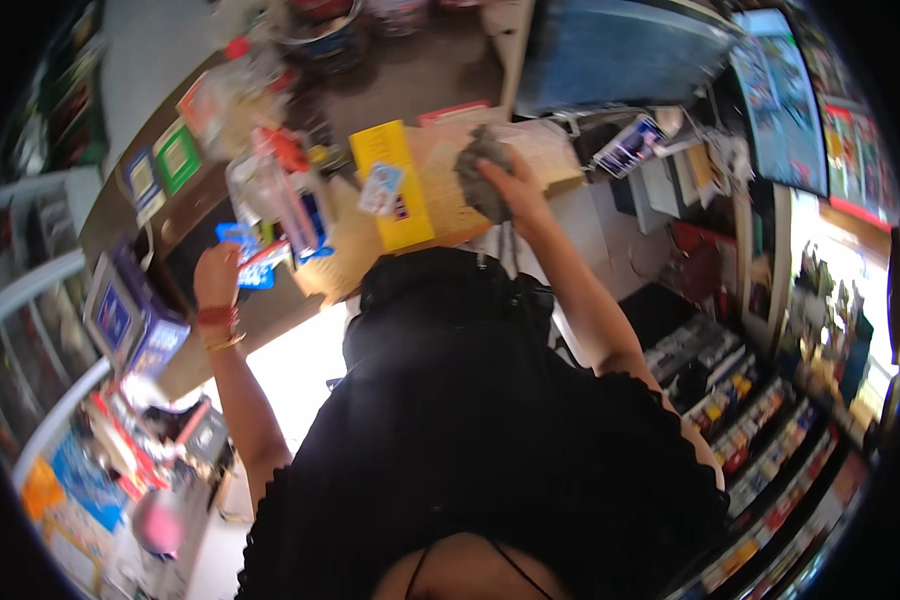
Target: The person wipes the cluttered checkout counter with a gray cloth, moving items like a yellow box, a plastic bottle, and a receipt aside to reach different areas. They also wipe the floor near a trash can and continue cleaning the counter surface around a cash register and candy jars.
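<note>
My right hand [521, 191] is closed on a crumpled grey cloth [482, 176], which lies on brown cardboard [450, 161] on the counter. To the left of the cloth is a yellow card [396, 187] with a small pale printed piece [380, 189] on it. My left hand [217, 274], with a red bracelet and a gold-coloured one at the wrist, is at the counter's left part, fingers curled at a blue-and-white item [256, 276] and a thin red-and-white one [264, 253]. Blur hides whether it grips either. Beside it stands a cluster of bottles and packets [289, 195].
A large monitor [622, 56] stands at the back right, a phone-like object [630, 146] below it. Two framed printed codes [178, 156] [144, 182] and a purple box [139, 319] are at left. Shelves of small packets [750, 442] stand lower right.
</note>
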`<move>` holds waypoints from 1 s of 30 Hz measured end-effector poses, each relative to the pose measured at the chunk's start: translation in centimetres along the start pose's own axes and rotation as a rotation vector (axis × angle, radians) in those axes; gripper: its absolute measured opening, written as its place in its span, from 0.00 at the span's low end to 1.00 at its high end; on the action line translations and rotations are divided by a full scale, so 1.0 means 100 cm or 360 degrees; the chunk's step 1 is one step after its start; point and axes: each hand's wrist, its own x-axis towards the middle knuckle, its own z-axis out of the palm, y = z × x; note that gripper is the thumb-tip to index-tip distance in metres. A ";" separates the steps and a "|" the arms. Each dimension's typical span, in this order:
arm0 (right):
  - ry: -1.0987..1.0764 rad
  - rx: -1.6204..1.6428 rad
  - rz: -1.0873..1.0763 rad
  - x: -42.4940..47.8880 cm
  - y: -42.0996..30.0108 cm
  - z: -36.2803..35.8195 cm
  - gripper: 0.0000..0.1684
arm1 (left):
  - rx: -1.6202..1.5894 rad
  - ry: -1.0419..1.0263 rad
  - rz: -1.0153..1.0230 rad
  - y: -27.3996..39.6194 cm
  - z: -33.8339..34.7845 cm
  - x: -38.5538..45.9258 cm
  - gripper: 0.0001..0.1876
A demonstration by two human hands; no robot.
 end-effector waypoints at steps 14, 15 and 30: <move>0.0050 -0.1746 -0.1101 0.070 0.038 -0.014 0.28 | -0.0386 -0.0068 -0.0309 -0.004 -0.017 -0.012 0.14; 0.0130 -0.1725 -0.1068 0.077 0.050 -0.020 0.29 | -0.0381 -0.0021 -0.0329 -0.006 -0.018 -0.019 0.14; 0.0474 -0.2168 -0.1192 0.253 0.052 0.030 0.22 | -0.0232 0.0395 -0.0707 0.075 -0.041 -0.056 0.13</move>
